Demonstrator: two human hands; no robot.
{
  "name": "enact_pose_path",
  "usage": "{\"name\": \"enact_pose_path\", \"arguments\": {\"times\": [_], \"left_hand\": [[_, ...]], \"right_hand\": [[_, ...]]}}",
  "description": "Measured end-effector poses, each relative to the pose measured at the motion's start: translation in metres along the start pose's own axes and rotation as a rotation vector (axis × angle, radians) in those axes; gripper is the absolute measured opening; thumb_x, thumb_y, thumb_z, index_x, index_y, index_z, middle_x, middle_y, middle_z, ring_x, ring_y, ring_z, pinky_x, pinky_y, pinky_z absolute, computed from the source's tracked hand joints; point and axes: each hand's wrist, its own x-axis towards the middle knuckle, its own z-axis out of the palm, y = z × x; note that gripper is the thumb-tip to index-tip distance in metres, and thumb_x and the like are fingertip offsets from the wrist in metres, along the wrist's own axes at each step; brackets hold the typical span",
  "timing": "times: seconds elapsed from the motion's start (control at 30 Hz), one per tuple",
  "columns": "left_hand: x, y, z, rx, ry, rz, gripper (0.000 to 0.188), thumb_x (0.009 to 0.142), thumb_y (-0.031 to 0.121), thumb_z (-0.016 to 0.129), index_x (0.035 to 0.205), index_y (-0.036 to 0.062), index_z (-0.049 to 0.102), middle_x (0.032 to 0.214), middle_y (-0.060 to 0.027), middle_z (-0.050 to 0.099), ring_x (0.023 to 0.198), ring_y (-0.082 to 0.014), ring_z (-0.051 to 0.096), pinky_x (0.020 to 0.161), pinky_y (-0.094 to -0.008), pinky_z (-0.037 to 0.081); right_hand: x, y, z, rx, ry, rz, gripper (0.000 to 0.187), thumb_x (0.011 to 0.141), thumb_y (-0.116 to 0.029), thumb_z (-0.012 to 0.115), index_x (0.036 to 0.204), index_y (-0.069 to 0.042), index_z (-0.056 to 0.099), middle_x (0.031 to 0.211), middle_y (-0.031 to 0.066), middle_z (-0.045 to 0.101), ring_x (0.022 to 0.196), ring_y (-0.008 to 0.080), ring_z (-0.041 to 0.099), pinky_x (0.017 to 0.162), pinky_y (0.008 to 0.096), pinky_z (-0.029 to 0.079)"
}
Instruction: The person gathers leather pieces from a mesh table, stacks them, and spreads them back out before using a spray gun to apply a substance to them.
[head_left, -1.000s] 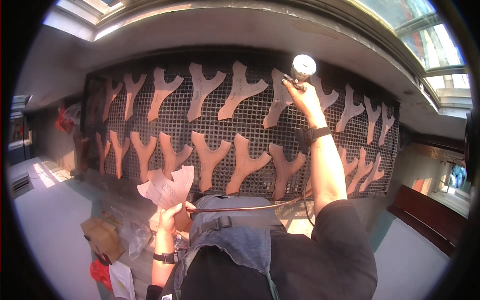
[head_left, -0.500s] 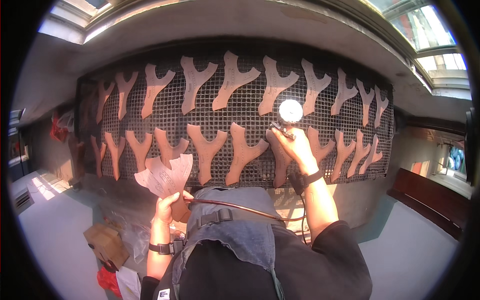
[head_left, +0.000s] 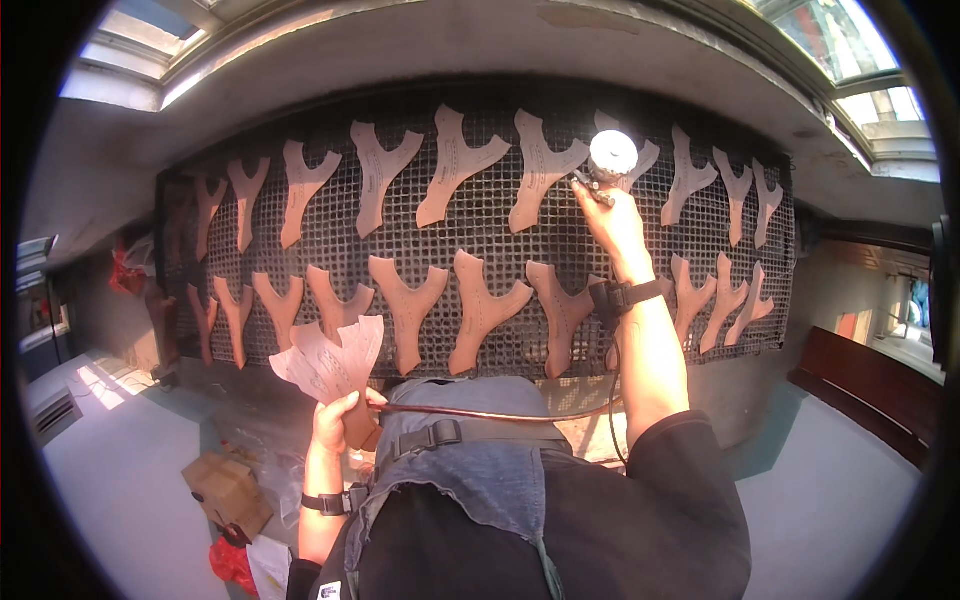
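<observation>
My right hand point(head_left: 618, 222) grips a spray gun point(head_left: 598, 190) with a round white-topped cup point(head_left: 613, 153). It is over the far row, covering part of a Y-shaped piece point(head_left: 645, 160) there. My left hand point(head_left: 335, 425) clasps a fanned stack of the same flat tan Y-shaped pieces point(head_left: 325, 362) at their narrow end, near my waist. A brown hose point(head_left: 480, 409) runs from beside my left hand across my front to the right. Two rows of these pieces lie spread on a black mesh rack point(head_left: 480, 240); dark marks show on several.
A low grey wall point(head_left: 420, 50) curves behind the rack, below windows point(head_left: 870, 110). A cardboard box point(head_left: 228, 492) and a red plastic bag point(head_left: 232, 565) lie at the lower left. To the right is a dark red bench-like board point(head_left: 865, 390).
My right hand has moved the spray gun away from me and slightly right, from between the rows to the far row. My left hand still holds the stack, nearly in place.
</observation>
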Motion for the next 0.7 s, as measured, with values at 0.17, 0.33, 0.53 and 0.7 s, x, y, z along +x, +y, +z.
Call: {"name": "enact_pose_path", "arguments": {"times": [0.17,0.33,0.53,0.7], "left_hand": [[-0.003,-0.006,0.000,-0.017,0.008,-0.023,0.039,0.086,0.025,0.065,0.100,-0.0114,0.071,0.098,-0.0212,0.074,0.094,-0.0313,0.070,0.093,-0.0407,0.051],[-0.004,0.001,0.007,-0.035,0.004,-0.028,0.039,0.086,0.023,0.065,0.100,-0.0121,0.070,0.097,-0.0218,0.074,0.093,-0.0315,0.070,0.091,-0.0408,0.052],[-0.003,0.003,-0.011,0.009,-0.081,0.006,0.042,0.091,0.027,0.062,0.102,-0.0127,0.071,0.102,-0.0212,0.074,0.097,-0.0295,0.069,0.093,-0.0397,0.051],[-0.008,-0.003,-0.046,-0.001,-0.106,0.016,0.041,0.091,0.026,0.062,0.101,-0.0123,0.071,0.101,-0.0209,0.074,0.096,-0.0294,0.069,0.092,-0.0400,0.052]], "right_hand": [[0.039,0.015,-0.029,0.064,0.135,0.020,0.042,0.092,-0.046,0.071,0.097,-0.005,0.077,0.084,0.0176,0.075,0.082,0.0308,0.075,0.076,0.0392,0.056],[0.057,0.011,-0.040,0.166,0.256,-0.108,0.040,0.092,-0.044,0.072,0.107,-0.007,0.078,0.093,0.0169,0.077,0.089,0.0307,0.075,0.082,0.0382,0.056],[0.055,-0.001,-0.037,0.119,0.290,-0.070,0.044,0.092,-0.049,0.071,0.109,-0.009,0.078,0.098,0.0163,0.077,0.093,0.0312,0.075,0.085,0.0394,0.055],[0.019,-0.015,-0.010,0.135,0.117,0.071,0.045,0.092,-0.049,0.072,0.107,-0.007,0.077,0.094,0.0160,0.077,0.090,0.0261,0.075,0.084,0.0363,0.055]]}}
